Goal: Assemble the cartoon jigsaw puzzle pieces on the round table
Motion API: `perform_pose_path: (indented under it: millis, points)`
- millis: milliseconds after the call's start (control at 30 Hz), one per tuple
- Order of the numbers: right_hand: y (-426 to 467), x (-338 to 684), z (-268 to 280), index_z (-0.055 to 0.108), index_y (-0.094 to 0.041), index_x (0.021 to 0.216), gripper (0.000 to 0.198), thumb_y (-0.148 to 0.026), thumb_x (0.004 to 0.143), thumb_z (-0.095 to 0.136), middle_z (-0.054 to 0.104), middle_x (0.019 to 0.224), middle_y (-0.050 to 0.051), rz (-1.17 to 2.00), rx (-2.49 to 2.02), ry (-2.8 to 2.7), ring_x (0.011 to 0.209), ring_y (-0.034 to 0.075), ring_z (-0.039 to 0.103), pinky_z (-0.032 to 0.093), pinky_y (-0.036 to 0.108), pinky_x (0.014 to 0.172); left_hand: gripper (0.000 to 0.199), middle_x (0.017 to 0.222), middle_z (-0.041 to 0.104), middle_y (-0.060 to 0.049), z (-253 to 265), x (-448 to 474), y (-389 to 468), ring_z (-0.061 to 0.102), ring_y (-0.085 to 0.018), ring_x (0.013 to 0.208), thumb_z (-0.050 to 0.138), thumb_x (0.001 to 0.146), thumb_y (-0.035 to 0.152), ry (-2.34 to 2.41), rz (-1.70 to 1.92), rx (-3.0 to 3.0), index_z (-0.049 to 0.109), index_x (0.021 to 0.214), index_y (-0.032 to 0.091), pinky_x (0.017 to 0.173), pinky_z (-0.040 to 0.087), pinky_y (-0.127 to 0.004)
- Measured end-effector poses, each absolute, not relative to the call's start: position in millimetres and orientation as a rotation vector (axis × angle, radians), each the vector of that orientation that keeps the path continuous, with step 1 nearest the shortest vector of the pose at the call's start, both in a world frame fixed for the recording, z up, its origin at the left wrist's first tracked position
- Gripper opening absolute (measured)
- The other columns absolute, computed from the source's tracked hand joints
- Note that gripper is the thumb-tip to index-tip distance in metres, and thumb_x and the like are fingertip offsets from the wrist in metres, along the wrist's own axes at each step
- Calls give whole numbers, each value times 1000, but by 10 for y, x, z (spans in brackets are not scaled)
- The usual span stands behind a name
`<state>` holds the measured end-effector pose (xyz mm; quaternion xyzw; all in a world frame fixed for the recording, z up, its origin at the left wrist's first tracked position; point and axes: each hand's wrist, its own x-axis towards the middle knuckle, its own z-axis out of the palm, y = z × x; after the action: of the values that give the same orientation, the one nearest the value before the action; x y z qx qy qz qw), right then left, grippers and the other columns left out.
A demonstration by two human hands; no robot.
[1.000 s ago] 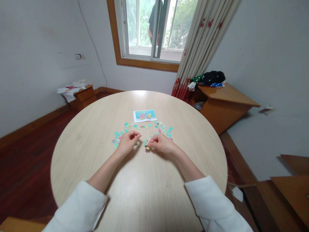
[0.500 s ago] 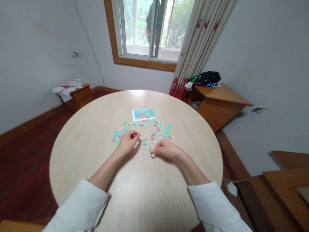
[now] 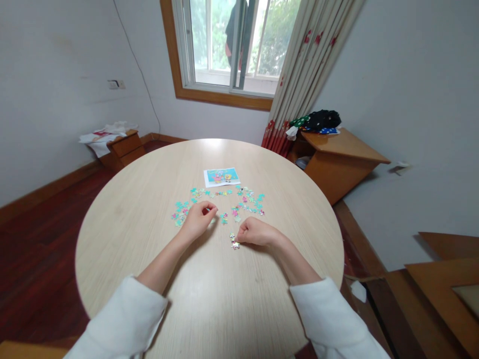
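Note:
A few joined jigsaw pieces (image 3: 235, 245) lie on the table nearest to me, their surface pale with glare. My right hand (image 3: 257, 232) is closed in a pinch at their right edge, the fingertips on the pieces. To the left, my left hand (image 3: 198, 219) hovers over the table with thumb and fingers curled together; whatever is between them, if anything, is hidden. One loose jigsaw piece (image 3: 224, 218) lies between the hands. Teal, pink and yellow loose pieces (image 3: 182, 209) spread beyond the left hand, and more pieces (image 3: 258, 199) lie beyond the right.
A picture card (image 3: 222, 177) with cartoon figures lies behind the pieces on the round wooden table (image 3: 209, 309). A low wooden cabinet (image 3: 340, 144) bearing cloths (image 3: 322, 120) stands at the back right. Behind the table is a window (image 3: 220, 55) with a curtain (image 3: 299, 65).
My right hand has shifted slightly down at the joined pieces, which have turned a little and now look paler with glare. My left hand has stayed almost still.

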<state>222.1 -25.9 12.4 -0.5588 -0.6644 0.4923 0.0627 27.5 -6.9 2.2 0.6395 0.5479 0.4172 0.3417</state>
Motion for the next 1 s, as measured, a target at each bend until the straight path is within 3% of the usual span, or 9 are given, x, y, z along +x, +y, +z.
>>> perform_pose_path:
  millis: [200,500,667,1000]
  points:
    - [-269,2224,103,49,-16,43,25,-13,67,56,44,35,-5,1544,-1627,-2025,38,6,37,26,22,44,18,58,58,0,17,282,-78,49,-14,54,54,71,33,1427,1059,1663,59,61,19,58,40,-28]
    - [-283,2273,141,50,-16,49,24,-15,70,60,49,37,-5,1688,-1563,-1951,36,4,34,24,19,42,12,61,58,0,19,321,-166,48,-13,55,56,71,28,1384,965,1814,60,64,19,57,39,-27]
    - [-273,2254,112,47,-18,53,25,-19,70,65,49,38,-6,1531,-1610,-1980,39,7,42,27,20,44,9,65,61,0,9,354,-211,49,-13,58,57,72,24,1340,892,1943,60,65,19,58,38,-26]
    - [-316,2200,157,46,-18,57,23,-15,70,65,48,43,-7,1327,-1730,-2099,43,6,40,25,21,47,8,67,61,0,-1,336,-197,50,-13,60,56,73,19,1345,896,1965,59,66,18,59,38,-26]
